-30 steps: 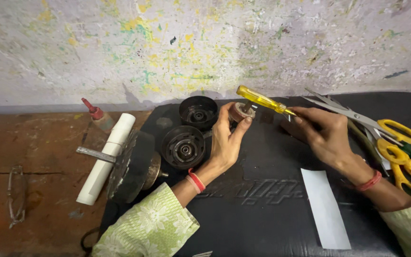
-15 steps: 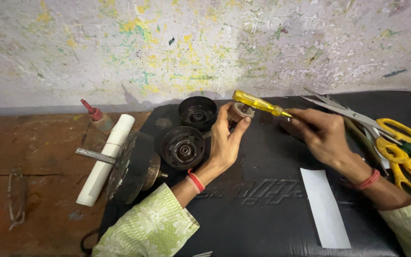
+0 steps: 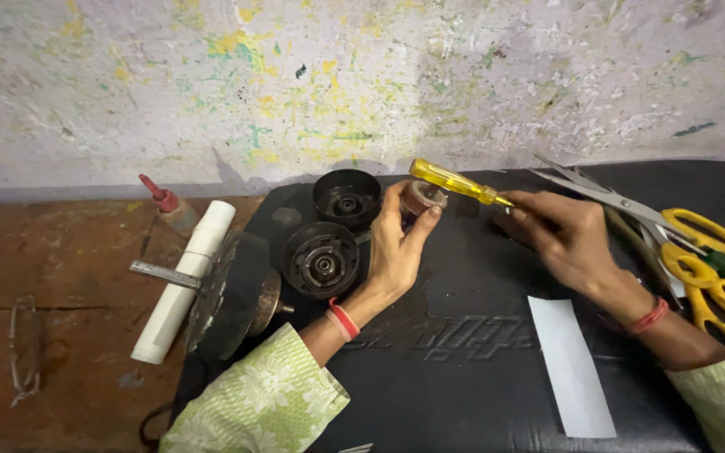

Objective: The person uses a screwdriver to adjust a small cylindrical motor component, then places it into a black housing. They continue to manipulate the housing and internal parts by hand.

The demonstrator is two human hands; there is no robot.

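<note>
- Far left, a pair of thin wire-framed spectacles [image 3: 23, 352] lies folded on the worn, reddish-brown wooden bench [image 3: 69, 252].
- Next, a small bottle with a red pointed nozzle [image 3: 166, 204] stands close to the paint-flecked wall [image 3: 362, 75].
- Beside it, a smooth white plastic tube [image 3: 185, 277] lies at a slant, and a flat grey metal shaft sticks out across it from a dark, rough-toothed rotor [image 3: 232, 294] lying on its side.
- A black padded mat [image 3: 463, 361], slightly glossy, covers the right part of the bench.
- On the mat's left end sit two round black ribbed housings [image 3: 322, 260], one behind the other, each with a metal hub in the middle.
- My left hand [image 3: 396, 247] is closed around a small round reddish part [image 3: 421, 197], fingers curled behind it and thumb up against its rim, just right of the housings.
- My right hand [image 3: 560, 239] grips the shaft end of a screwdriver with a clear yellow handle [image 3: 455, 182]; the handle lies over the small part.
- A plain white paper strip [image 3: 571, 365] lies flat on the mat near my right forearm.
- Far right, yellow-handled steel scissors [image 3: 673, 226] rest near the mat's edge.
</note>
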